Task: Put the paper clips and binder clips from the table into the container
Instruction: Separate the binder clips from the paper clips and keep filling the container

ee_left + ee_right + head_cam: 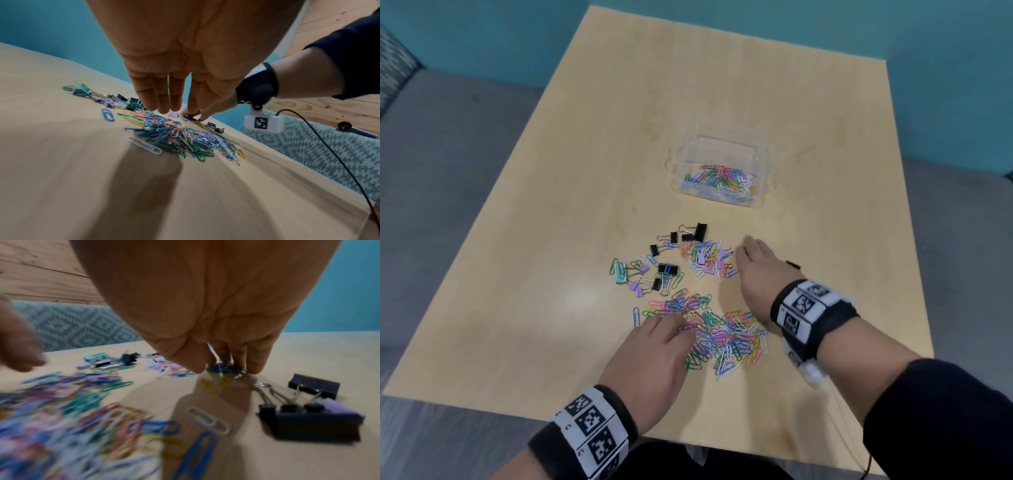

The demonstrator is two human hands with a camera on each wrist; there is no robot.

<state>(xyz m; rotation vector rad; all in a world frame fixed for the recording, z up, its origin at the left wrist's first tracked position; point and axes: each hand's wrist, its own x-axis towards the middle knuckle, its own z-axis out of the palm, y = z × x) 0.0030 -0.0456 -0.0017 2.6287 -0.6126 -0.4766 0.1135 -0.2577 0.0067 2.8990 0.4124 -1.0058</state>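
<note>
A clear plastic container [758, 200] stands mid-table with several coloured paper clips in it. In front of it lie a far pile of paper clips [705, 262], a bigger near pile [722, 334] and loose binder clips [654, 270] in black, purple and mint. My left hand [671, 337] hovers over the near pile's left side, its fingers [162, 104] straight and pointing down, holding nothing. My right hand [748, 253] reaches down at the far pile's right edge; its thumb and fingers pinch a small bunch of green and blue paper clips [223, 369] against the table.
Black and purple binder clips [308, 415] lie just right of my right hand. The light wooden table [619, 120] has bare room behind and left of the container. A grey bench and teal wall surround it. A cable [329, 154] hangs from my right wrist.
</note>
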